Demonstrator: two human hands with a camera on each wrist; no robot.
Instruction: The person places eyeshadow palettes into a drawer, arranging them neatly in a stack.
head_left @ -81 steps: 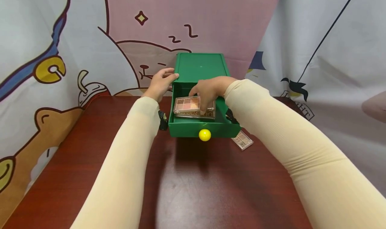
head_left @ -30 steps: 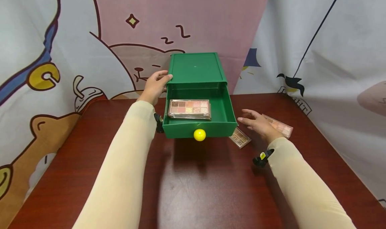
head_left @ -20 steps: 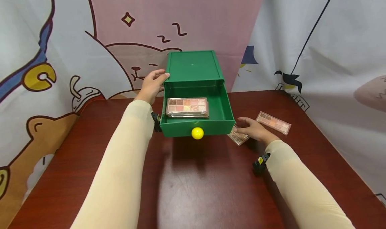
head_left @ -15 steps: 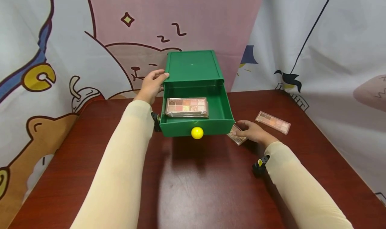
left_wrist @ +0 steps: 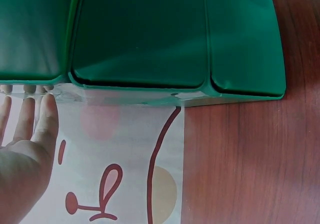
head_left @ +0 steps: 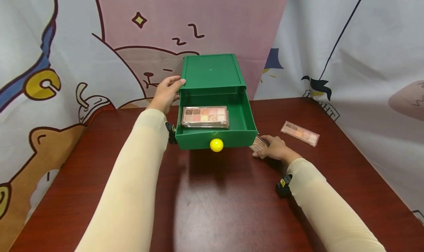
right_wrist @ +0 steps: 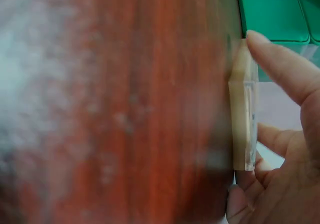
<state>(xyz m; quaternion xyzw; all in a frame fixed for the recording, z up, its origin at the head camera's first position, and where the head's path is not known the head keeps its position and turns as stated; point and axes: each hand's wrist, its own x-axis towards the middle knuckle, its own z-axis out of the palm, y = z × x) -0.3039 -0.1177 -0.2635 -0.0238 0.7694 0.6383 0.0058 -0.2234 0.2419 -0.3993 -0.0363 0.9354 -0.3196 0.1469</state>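
Observation:
My right hand [head_left: 276, 149] reaches low over the table just right of the pulled-out green drawer [head_left: 195, 140] and grips an eyeshadow palette [head_left: 258, 145] at its edges. In the right wrist view that palette [right_wrist: 242, 119] shows edge-on, close to the table, between thumb and fingers. My left hand [head_left: 165, 93] touches the left side of the green drawer box [head_left: 212, 71], its fingers [left_wrist: 47, 119] straight in the left wrist view. Stacked inside the drawer's left half are eyeshadow palettes [head_left: 205, 115], the top one with pinkish and brown pans.
Another long eyeshadow palette [head_left: 299, 133] lies on the dark red wooden table [head_left: 212, 207], right of my right hand. A yellow knob [head_left: 216, 145] sticks out from the drawer front. Behind the table hangs a printed cloth [head_left: 232, 23].
My right hand has left the drawer, where it was over the palettes, and come down to the palette beside it, which it now grips. A long palette has come into sight at the right.

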